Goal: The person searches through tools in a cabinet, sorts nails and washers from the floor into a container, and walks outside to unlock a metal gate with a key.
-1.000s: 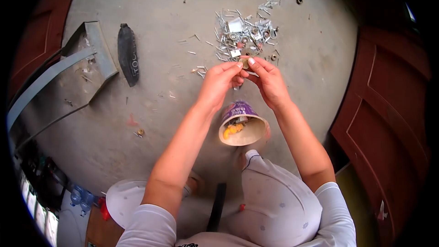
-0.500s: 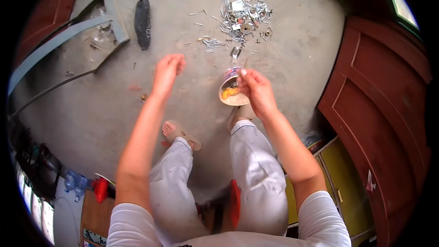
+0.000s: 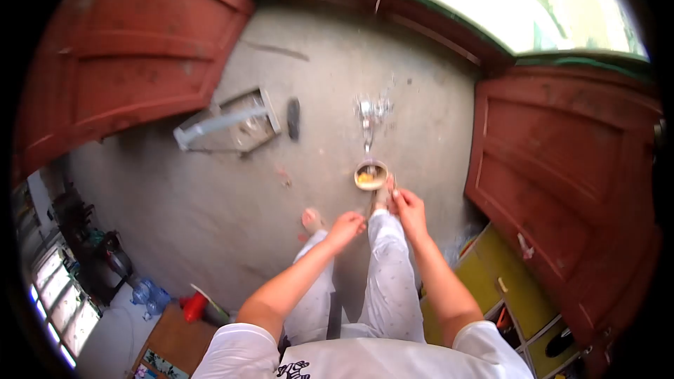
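Note:
My left hand is closed above my left knee, its fingers pressed together; anything in them is too small to make out. Over my other leg, my right hand pinches a small, thin thing that I cannot make out. Just beyond it, a paper bucket stands on the floor by my foot, with something yellow inside. Farther off lies a blurred pile of small metal pieces on the grey floor.
A metal dustpan-like tray and a dark strip lie to the left. Red door panels stand on both sides. Yellow-green drawers are at the lower right, and a red object and blue bottles at the lower left.
The view has risen and widened, so the floor things look smaller. My hands have parted from their earlier shared hold on a small object and drawn back near my legs.

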The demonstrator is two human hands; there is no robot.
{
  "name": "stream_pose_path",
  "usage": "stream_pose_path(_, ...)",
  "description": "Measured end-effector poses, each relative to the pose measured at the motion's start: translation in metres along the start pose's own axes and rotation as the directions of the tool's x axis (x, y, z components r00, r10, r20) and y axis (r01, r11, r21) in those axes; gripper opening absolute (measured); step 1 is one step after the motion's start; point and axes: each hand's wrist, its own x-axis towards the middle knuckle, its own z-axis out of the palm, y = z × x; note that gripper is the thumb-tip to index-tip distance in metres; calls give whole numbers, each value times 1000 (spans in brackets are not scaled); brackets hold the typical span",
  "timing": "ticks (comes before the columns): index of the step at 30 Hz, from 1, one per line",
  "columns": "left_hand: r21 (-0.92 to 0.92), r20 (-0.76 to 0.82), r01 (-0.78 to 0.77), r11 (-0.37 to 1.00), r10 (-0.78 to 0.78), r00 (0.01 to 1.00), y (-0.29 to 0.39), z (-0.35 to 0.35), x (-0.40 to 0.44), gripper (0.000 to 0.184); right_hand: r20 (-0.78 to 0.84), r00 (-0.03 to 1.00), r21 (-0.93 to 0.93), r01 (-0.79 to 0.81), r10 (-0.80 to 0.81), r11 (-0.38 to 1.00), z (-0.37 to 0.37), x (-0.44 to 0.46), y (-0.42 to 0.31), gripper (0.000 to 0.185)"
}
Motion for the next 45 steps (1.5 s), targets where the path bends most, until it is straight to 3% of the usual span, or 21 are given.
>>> stream_pose_path(4,46,-98,-119,992,123,988,116,12,-70,21,-15,1000,66,-22,23,998,-28,-56,-90,23)
stream_pose_path(8,28,-156,-399,916,399,904,221,8,-93,19,44,999,-28,8,-7,1000,-63,-93,-162,23)
stream_pose_path(10,-16,-188,-555,832,543,819,300,10,-115,18,43,997,-83,70,-67,994,-76,-91,-201,23)
stream_pose_path(13,25,-199,-842,539,828,524,438,13,-178,18,27,985,-114,171,-169,979,-85,-79,-236,23)
stream_pose_path(16,49,-149,-948,314,941,304,553,20,-258,18,1,932,-24,362,-362,932,-63,-76,-318,23)
stream_pose_path(18,18,-84,-965,261,962,259,606,18,-279,17,-38,879,-56,473,-475,879,-40,-68,-383,22)
stream_pose_path(20,17,11,-959,284,959,284,645,12,-267,17,-68,781,-140,609,-621,781,-20,-56,-455,22)
stream_pose_path(22,74,108,-940,332,935,339,667,3,-225,18,-108,725,-269,637,-680,723,-8,-41,-520,21)
stream_pose_path(24,42,176,-879,475,862,475,677,-1,-211,16,-182,578,-502,641,-796,580,7,-33,-579,21)
stream_pose_path(26,74,248,-805,588,771,586,680,-8,-207,16,-179,543,-593,606,-820,530,7,-12,-618,21)
stream_pose_path(30,108,336,-749,654,685,646,681,-14,-183,16,-305,491,-350,739,-816,576,-8,27,-663,23)
stream_pose_path(34,156,391,-689,708,596,701,683,0,-168,19,-376,434,-354,750,-819,559,-28,53,-679,19)
stream_pose_path(36,198,426,-655,729,538,728,685,18,-156,21,-328,381,-444,746,-865,497,-27,50,-686,17)
stream_pose_path(38,244,470,-636,732,485,738,687,41,-142,22,-319,416,-444,728,-852,522,-34,57,-698,18)
stream_pose_path(42,435,514,-626,647,392,763,706,110,-102,24,-274,391,-401,784,-879,474,-61,91,-728,17)
stream_pose_path(45,440,457,-625,645,438,774,720,171,-57,18,-190,382,-386,818,-904,427,-89,121,-747,17)
